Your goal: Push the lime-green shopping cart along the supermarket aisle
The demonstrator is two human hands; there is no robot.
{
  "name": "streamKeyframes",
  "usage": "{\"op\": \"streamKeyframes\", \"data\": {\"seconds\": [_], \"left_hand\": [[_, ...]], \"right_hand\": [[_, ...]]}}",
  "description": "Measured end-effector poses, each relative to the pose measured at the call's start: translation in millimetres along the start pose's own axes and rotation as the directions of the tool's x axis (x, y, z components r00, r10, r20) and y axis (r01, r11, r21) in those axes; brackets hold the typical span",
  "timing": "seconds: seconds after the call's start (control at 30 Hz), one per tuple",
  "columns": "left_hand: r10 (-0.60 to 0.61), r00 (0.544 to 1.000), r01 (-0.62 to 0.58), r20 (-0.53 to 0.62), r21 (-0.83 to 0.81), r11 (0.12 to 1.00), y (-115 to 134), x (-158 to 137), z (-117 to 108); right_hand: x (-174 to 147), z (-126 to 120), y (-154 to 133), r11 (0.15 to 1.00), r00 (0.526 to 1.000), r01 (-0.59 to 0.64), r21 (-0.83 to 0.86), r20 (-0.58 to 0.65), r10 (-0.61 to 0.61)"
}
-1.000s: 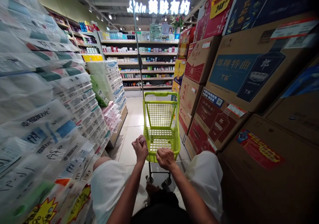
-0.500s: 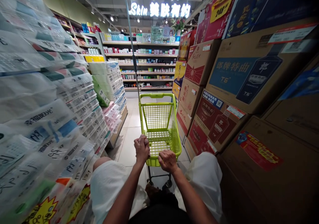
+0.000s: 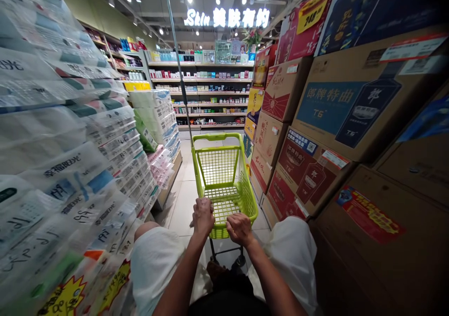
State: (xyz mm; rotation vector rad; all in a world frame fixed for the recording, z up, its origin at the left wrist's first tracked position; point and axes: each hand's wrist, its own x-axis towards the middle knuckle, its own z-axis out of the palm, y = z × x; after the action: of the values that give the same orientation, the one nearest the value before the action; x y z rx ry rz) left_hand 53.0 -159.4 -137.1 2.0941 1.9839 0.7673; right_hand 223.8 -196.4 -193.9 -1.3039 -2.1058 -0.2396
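Lime-green plastic mesh shopping cart point(image 3: 220, 186): upright, by estimate partway along the pale glossy tiled floor point(image 3: 183, 185), beside brown printed cardboard cartons point(image 3: 331, 98). Your left hand point(image 3: 203, 216): clenched over its near-left corner. Your right hand point(image 3: 240, 228): clenched over its near rim. Done: both hands on the cart. Remaining ahead: more floor, then long multi-tiered wooden-edged shelves point(image 3: 213, 80), well apart.

Wrapped paper packs point(image 3: 119, 150) stand stacked along the floor's point(image 3: 181, 185) left edge, a yellow price sign point(image 3: 66, 298) low among them, printed cartons point(image 3: 326, 103) pile along its right edge, and a shelf unit point(image 3: 206, 80) of small goods point(image 3: 226, 75) spans its far edge, flowers point(image 3: 251, 36) above its right end, near a lit sign point(image 3: 229, 18).
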Motion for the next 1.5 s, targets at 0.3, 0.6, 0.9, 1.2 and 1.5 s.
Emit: {"op": "streamKeyframes", "data": {"seconds": [0.3,0.6,0.9,1.2,1.5], "left_hand": [[-0.119,0.956,-0.053,-0.268,-0.559,0.828,-37.7,29.7,28.5],[-0.423,0.906,0.174,0.009,-0.919,0.353,-76.2,-29.8,75.5],[-0.43,0.903,0.079,-0.031,-0.969,0.235,-57.8,-36.1,65.3],[-0.586,0.803,0.29,0.11,-0.931,0.222,-58.6,-61.1,90.3],[-0.567,0.793,0.323,0.221,-0.943,0.084,-28.1,-82.0,103.0]], "right_hand": [[10.5,3.7,-4.5,0.998,0.998,-0.029,-0.05,0.046,0.031],[7.5,2.8,-7.9,0.998,0.998,-0.054,-0.039,0.015,0.054],[3.3,3.0,-4.8,0.999,1.0,-0.009,-0.044,0.02,0.01],[4.0,-1.7,-2.0,0.999,0.998,-0.022,-0.048,0.06,0.025],[2.2,-0.4,4.7,0.999,0.998,-0.032,-0.029,0.062,0.034]]}}
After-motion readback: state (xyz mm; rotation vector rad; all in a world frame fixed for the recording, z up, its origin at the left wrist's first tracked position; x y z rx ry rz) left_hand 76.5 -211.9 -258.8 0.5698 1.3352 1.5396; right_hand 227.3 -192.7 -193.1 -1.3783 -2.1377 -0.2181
